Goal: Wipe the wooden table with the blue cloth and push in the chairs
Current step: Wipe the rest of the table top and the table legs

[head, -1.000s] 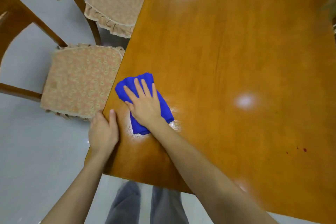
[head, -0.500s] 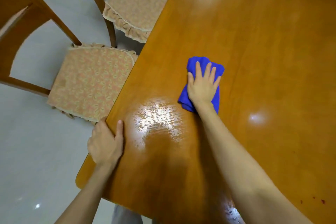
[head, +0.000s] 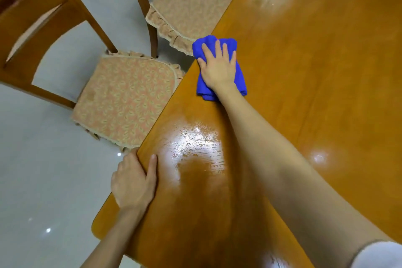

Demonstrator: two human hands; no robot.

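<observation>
The right hand (head: pixel 218 67) lies flat on the blue cloth (head: pixel 240 78), palm down, fingers straight and slightly spread, pressing it onto the wooden table (head: pixel 304 104). It curls round nothing. The cloth is folded into a thick pad just above the middle of the frame, at the table's left edge, and its upper left corner reaches that edge. The right forearm runs from the lower right corner of the frame, where a white sleeve (head: pixel 378 254) shows, up across the tabletop to the cloth. The left hand (head: pixel 132 183), at lower centre left, holds the table's edge near its rounded corner. The thumb lies straight on the top surface and the fingers bend down over the rim, their tips hidden below it. Between the two hands a damp, streaked patch (head: pixel 195 146) shines on the wood. Two wooden chairs stand out from the table on the pale tiled floor (head: pixel 43 180). The near chair (head: pixel 124 104) is at centre left, the corner of its patterned frilled cushion against the table edge. The far chair (head: pixel 189 8) is at upper centre, its cushion just beside the cloth.
</observation>
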